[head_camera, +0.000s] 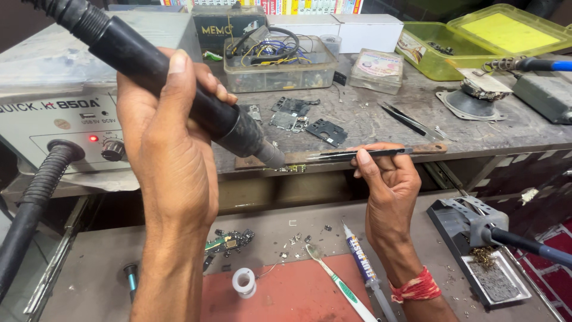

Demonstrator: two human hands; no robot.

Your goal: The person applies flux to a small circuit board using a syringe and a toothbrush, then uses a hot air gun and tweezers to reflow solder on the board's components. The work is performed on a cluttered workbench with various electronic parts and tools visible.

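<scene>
A clear plastic tub (279,64) at the far side of the bench (381,122) holds tangled wires; to its right a yellow-green lidded box (476,42) stands open. The bench is grey and worn, with loose circuit boards (301,119) lying on it. The left hand (173,149) is clamped around a black hot-air handpiece (179,83), nozzle aimed at the tip of black tweezers (357,154) pinched in the right hand (387,185). Below, on a lower shelf (280,223), lie a toothbrush (339,283), a syringe (364,268) and a solder spool (244,281).
</scene>
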